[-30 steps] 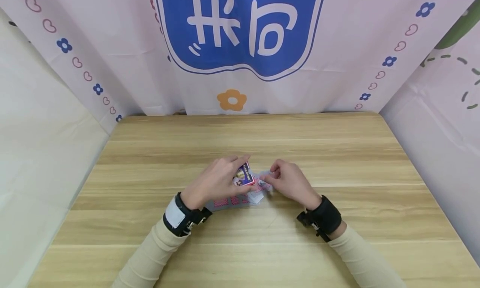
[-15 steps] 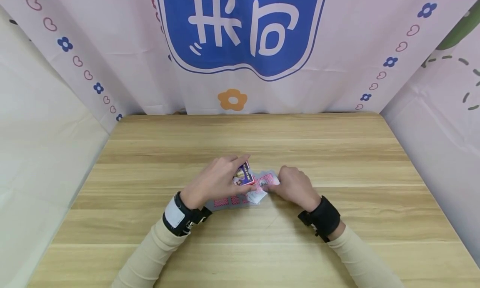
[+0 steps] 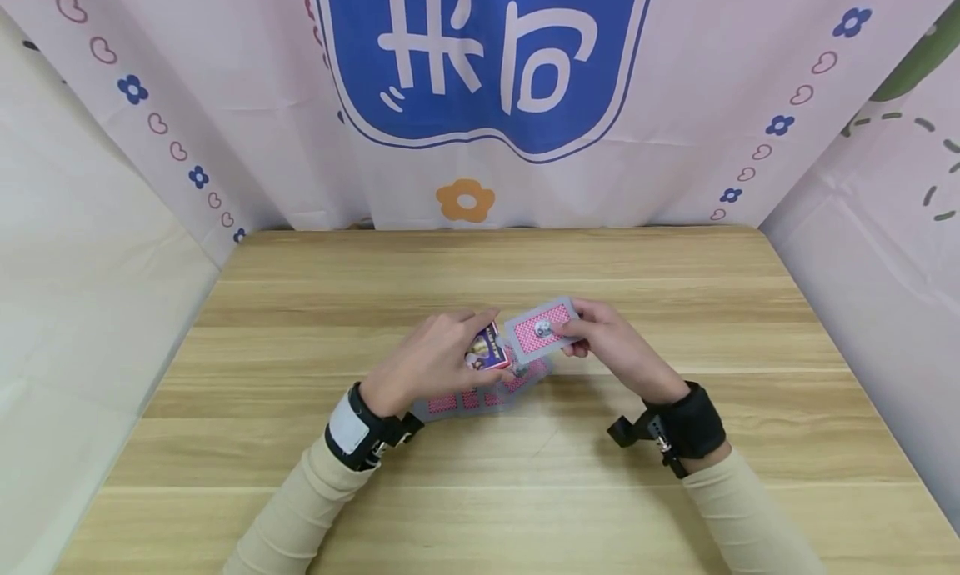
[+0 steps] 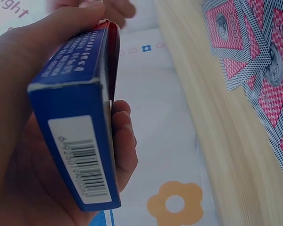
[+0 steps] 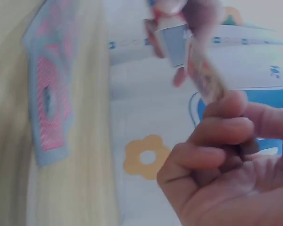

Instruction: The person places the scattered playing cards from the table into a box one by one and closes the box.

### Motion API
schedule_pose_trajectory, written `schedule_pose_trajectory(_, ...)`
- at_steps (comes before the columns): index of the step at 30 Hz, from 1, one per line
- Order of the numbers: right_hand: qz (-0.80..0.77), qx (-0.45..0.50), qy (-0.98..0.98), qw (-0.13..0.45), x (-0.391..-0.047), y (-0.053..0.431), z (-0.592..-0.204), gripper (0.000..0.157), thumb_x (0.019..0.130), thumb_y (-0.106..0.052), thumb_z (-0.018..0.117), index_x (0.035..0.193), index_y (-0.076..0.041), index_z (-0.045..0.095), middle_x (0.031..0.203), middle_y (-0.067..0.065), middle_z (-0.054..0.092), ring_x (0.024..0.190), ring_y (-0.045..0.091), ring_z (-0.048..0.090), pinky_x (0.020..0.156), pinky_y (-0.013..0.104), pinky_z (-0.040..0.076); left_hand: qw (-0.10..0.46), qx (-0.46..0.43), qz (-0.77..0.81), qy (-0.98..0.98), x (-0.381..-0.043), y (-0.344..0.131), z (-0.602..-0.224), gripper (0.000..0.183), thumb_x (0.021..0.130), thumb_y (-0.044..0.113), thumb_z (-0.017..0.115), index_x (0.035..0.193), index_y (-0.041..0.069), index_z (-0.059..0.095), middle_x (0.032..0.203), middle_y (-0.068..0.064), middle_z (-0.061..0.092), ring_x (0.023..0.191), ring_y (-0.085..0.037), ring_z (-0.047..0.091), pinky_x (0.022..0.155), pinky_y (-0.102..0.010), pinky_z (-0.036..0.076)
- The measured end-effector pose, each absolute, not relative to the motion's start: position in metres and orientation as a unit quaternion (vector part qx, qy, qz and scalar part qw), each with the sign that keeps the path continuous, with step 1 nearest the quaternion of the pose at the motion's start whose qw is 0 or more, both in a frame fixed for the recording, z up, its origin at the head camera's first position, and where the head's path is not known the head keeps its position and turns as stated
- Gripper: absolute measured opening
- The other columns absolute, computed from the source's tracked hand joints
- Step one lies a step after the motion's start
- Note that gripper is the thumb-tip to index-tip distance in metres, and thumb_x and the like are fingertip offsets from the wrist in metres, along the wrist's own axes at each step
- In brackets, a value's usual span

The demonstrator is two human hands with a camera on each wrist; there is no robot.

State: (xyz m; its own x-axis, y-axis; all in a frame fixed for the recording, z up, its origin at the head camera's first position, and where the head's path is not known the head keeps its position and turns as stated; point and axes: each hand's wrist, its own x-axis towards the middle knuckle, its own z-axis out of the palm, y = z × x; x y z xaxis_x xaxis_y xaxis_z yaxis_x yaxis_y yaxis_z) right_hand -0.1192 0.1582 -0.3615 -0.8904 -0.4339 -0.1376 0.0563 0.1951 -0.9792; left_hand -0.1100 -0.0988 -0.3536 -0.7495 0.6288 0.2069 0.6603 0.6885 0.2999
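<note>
My left hand [image 3: 431, 358] grips a blue playing card box [image 3: 486, 350] above the table, and its barcode end [image 4: 80, 162] faces the left wrist camera. Between thumb and fingers my right hand [image 3: 611, 342] pinches a playing card [image 3: 542, 329], its red-checked back turned up. The card's near end is close to the box; in the right wrist view the blurred card [image 5: 205, 77] runs up beside the box mouth [image 5: 174, 42]. Whether they touch, I cannot tell. Beneath the hands, several overlapping playing cards [image 4: 273, 70] lie back up on the table, partly hidden by my left hand.
The wooden table [image 3: 480, 492] extends around the hands on all sides. A white curtain [image 3: 247, 142] with a blue emblem and an orange flower [image 3: 465, 200] hangs along its far edge. Pale cloth [image 3: 90, 250] borders the left side.
My right hand has lifted a card off the spread cards and brought it up beside the box. Fewer loose cards lie at the spread's right end. My left hand and the box stay put.
</note>
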Motion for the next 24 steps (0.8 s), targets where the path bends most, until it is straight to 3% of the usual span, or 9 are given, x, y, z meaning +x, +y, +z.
schedule_pose_trajectory(7, -0.626, -0.137, 0.734, 0.226, -0.117, 0.156, -0.353, 0.024, 0.096, -0.011, 0.051, 0.116, 0.001, 0.058, 0.092, 0.014, 0.06, 0.068, 0.017, 0.051, 0.061, 0.022, 0.045, 0.05, -0.361, -0.172, -0.915, -0.108, -0.097, -0.353, 0.085, 0.072, 0.067, 0.065, 0.132, 0.007, 0.053, 0.094, -0.002, 0.063, 0.061, 0.0, 0.05, 0.048, -0.017, 0.044)
schedule_pose_trajectory(14, -0.614, -0.159, 0.749, 0.193, -0.117, 0.153, -0.355, 0.019, 0.096, -0.006, 0.049, 0.111, 0.001, 0.058, 0.077, 0.011, 0.053, 0.063, 0.017, 0.048, 0.055, 0.022, 0.038, 0.042, -0.386, -0.181, -0.903, -0.107, -0.095, -0.353, 0.086, 0.073, 0.066, 0.064, 0.132, 0.005, 0.052, 0.097, -0.004, 0.064, 0.066, -0.003, 0.051, 0.051, -0.02, 0.045)
schedule_pose_trajectory(24, -0.573, -0.182, 0.777, 0.187, -0.104, 0.137, -0.354, 0.016, 0.094, -0.006, 0.055, 0.108, -0.003, 0.061, 0.073, 0.016, 0.06, 0.06, 0.02, 0.051, 0.051, 0.021, 0.042, 0.04, -0.381, -0.203, -0.901, -0.104, -0.093, -0.35, 0.084, 0.074, 0.062, 0.068, 0.133, 0.005, 0.05, 0.093, 0.0, 0.062, 0.064, -0.002, 0.051, 0.049, -0.018, 0.045)
